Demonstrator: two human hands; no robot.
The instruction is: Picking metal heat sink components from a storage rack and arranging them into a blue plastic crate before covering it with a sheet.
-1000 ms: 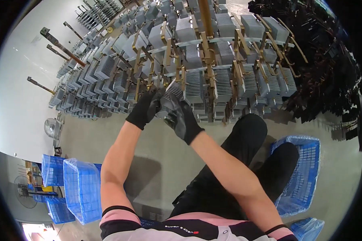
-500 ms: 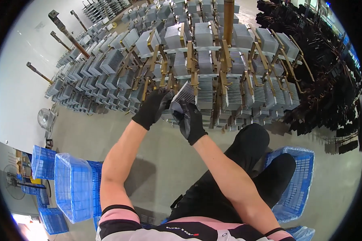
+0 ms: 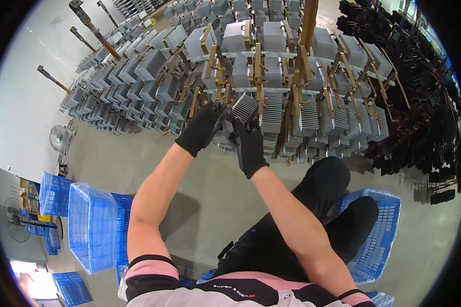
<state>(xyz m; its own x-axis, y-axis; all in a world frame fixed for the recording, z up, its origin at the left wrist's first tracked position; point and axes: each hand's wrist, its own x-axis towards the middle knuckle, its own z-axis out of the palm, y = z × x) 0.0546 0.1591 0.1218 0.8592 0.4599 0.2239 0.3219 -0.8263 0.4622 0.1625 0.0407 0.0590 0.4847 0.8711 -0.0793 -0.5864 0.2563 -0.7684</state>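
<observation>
Both of my hands wear black gloves and meet in front of a hanging rack of finned metal heat sinks. My right hand is closed round the lower part of one grey finned heat sink, which is tilted with its fins toward me. Just left of it, my left hand has its fingers bent at a brass-coloured rack hook, close to the heat sink's left edge. Its fingertips are partly hidden, so what they grip cannot be made out.
Rows of heat sinks hang on brass-coloured bars ahead. Dark hanging parts fill the right side. A plastic-lined blue basket stands at my left, another blue basket by my right knee. A fan is by the white wall.
The heat sink in my right hand has turned, showing more of its finned face. Both hands have shifted slightly to the right in the picture, as the rack has with the head's movement.
</observation>
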